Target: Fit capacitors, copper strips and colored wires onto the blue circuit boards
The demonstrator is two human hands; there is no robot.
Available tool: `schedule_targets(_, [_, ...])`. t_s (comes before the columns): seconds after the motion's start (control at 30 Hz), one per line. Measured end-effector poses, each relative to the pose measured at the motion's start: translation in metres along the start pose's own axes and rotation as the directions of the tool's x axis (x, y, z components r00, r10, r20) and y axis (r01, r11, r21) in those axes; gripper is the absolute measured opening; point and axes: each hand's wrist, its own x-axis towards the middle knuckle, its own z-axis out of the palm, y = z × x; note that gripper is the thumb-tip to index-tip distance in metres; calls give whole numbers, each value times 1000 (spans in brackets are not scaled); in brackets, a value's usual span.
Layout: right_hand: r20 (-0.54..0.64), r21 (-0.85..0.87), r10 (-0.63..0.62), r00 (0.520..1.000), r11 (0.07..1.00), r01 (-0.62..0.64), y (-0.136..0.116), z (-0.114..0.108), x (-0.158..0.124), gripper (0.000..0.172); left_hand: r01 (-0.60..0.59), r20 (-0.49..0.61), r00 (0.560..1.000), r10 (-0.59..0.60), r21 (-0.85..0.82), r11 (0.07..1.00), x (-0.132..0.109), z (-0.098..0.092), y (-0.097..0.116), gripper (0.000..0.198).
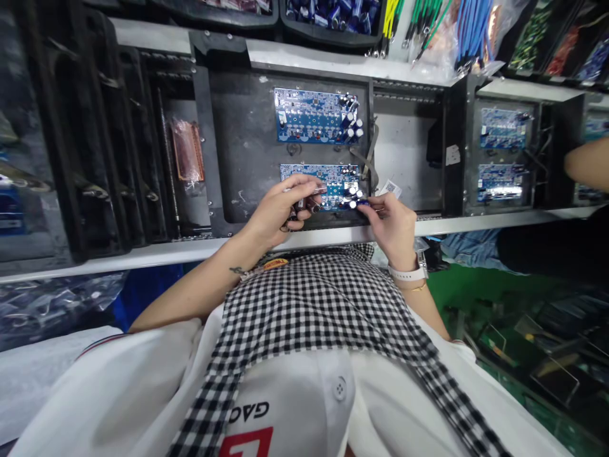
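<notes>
The near blue circuit board lies in a black tray, with several white-topped capacitors at its right end. My left hand is over the board's left part, its fingers curled round several small cylindrical capacitors with thin leads; the fingers hide part of them. At the board's lower right corner, my right hand pinches a small dark blue capacitor, close to the white-topped ones. Whether its leads are in the board cannot be seen. Behind lies a second blue circuit board, with similar parts on it.
The black tray sits on a conveyor line with a metal front rail. Bins of blue capacitors and bundled wires stand behind. Copper-coloured parts lie left. Another person's arm is at the right, near more boards.
</notes>
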Motion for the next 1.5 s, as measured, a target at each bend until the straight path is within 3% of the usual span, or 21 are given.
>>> schedule_targets(0.23, [42,-39,-77,996,996,79,0,-1,-5,12,-77,-39,996,80,70,995,0,-3,-3,31])
schedule_targets(0.43, [-88,-199,-167,982,969,147,-3,12,-16,9,-74,-86,993,78,59,996,-2,-1,-4,34])
schedule_targets(0.63, [105,-85,-245,964,963,254,-7,-3,-9,17,-73,-144,985,98,173,982,-7,-9,-5,31])
schedule_targets(0.8, [181,103,-346,921,938,332,-69,-17,22,39,-22,-120,992,31,73,997,-15,-19,1,41])
schedule_targets(0.9, [263,118,-423,867,906,406,-95,-7,53,29,62,-36,997,-64,-50,997,-18,-18,10,38])
schedule_targets(1.03, [225,-76,-384,896,909,409,-82,23,107,21,81,42,996,-76,-158,984,-16,-26,26,36])
schedule_targets(1.17, [259,-154,-424,868,869,470,-57,53,146,21,6,17,1000,-3,-144,990,-11,-38,37,30])
schedule_targets(1.27, [296,-138,-418,859,871,472,-52,60,154,23,-17,-19,1000,14,-145,989,-11,-39,41,22])
schedule_targets(1.5, [400,-156,-429,810,839,521,-59,51,159,21,-24,-82,997,4,-234,972,-6,-36,46,22])
